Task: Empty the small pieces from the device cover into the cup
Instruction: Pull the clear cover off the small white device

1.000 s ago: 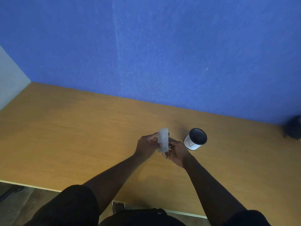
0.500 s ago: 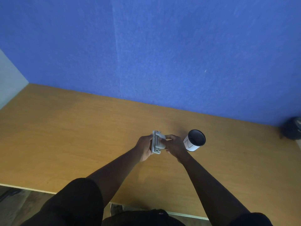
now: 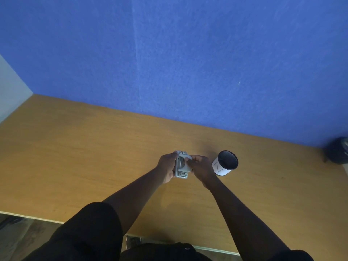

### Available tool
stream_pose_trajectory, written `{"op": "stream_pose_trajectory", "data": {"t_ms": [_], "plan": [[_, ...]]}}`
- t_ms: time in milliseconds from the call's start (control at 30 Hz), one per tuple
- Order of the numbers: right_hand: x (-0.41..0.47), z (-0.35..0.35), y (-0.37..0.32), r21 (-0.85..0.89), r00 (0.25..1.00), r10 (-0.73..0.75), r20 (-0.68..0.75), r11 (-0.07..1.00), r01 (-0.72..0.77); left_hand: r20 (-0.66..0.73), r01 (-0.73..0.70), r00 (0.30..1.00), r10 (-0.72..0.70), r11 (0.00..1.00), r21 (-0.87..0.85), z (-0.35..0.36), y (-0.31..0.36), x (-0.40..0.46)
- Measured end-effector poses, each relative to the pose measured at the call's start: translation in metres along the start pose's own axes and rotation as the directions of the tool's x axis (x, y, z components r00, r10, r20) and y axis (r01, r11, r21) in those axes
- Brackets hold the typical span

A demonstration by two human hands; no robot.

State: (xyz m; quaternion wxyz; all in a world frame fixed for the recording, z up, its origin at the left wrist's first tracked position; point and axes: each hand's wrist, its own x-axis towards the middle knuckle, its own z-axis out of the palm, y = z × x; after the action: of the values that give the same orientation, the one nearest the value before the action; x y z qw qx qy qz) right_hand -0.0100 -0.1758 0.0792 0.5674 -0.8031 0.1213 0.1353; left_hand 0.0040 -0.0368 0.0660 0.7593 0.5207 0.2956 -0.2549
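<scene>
The device cover (image 3: 181, 165) sits between your two hands, raised a little above the worktop (image 3: 94, 157), with its ribbed inner face turned up toward the camera and its long axis running roughly away from you. Whether any small pieces lie in it is too fine to make out here. Your left hand (image 3: 167, 167) is curled around the cover's left edge, fingers closed on it. Your right hand (image 3: 200, 169) comes in from the other side, its fingertips (image 3: 189, 159) resting on the cover's upper right part — closed on it too, as far as one can tell.

The cup (image 3: 225, 162) stands upright on the worktop just to the right of your right hand, near it but not touching, its dark mouth open upward and a white label facing you.

What the coming move turns on, in my judgement, is this: the cup lies to the right of the cover, beyond your right hand, so that hand is the nearer one and also stands between cover and cup. You would need to carry the cover rightward over the rim and tip it along its long axis — keeping the lower end above the mouth, or pieces may scatter on the worktop.
</scene>
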Motion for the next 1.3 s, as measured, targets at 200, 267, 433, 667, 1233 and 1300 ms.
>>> {"op": "stream_pose_trajectory", "data": {"t_ms": [200, 267, 433, 667, 1233, 1300], "plan": [[-0.001, -0.003, 0.000, 0.045, 1.000, 0.016, 0.006, 0.999, -0.016, -0.003, 0.026, 1.000, -0.026, 0.999, -0.023, 0.002, 0.001, 0.000], [-0.001, -0.004, -0.001, 0.066, 1.000, 0.013, 0.013, 0.998, -0.014, -0.009, 0.037, 0.999, -0.037, 0.998, -0.045, 0.003, 0.001, 0.000], [-0.001, -0.004, -0.002, 0.098, 1.000, 0.020, -0.013, 0.995, -0.019, 0.066, 0.048, 0.997, -0.043, 0.997, -0.067, 0.000, -0.001, -0.005], [0.005, 0.001, -0.007, 0.149, 0.992, 0.108, -0.073, 0.984, -0.096, 0.210, 0.069, 0.978, -0.013, 0.963, -0.261, -0.007, -0.018, -0.012], [0.015, 0.017, -0.007, 0.166, 0.974, 0.177, -0.141, 0.974, -0.153, 0.100, -0.049, 0.992, 0.079, 0.961, -0.273, -0.006, -0.017, -0.019], [0.015, 0.018, -0.008, 0.156, 0.974, 0.170, -0.148, 0.977, -0.147, 0.093, -0.072, 0.991, 0.098, 0.965, -0.251, -0.007, -0.017, -0.018]]}}
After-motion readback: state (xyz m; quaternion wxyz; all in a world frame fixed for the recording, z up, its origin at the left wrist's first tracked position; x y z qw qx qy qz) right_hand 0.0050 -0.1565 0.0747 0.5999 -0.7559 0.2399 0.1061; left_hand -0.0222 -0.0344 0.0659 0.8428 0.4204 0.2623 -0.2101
